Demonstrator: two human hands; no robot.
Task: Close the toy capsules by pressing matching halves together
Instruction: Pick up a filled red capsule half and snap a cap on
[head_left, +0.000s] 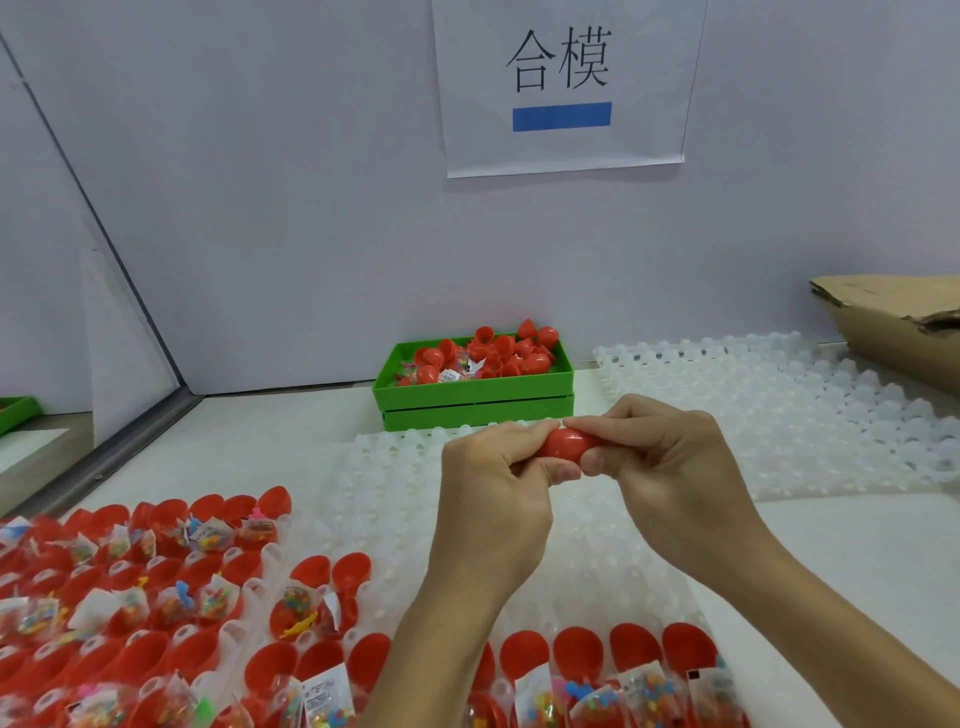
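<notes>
A red toy capsule (567, 444) is held in the air above the white tray, between both hands. My left hand (498, 478) grips its left end with curled fingers and thumb. My right hand (654, 452) grips its right end the same way. Most of the capsule is hidden by the fingers; only its middle shows. Several open red capsule halves (332, 571) with small toy packets (306, 608) in them stand in the white holder tray (597, 551) at the lower left and along the bottom edge.
A green bin (472, 400) with loose red halves and packets stands at the back against the wall. Another white holder tray (779, 405) lies at the right, with a cardboard box (893, 327) behind it. A paper sign (563, 83) hangs on the wall.
</notes>
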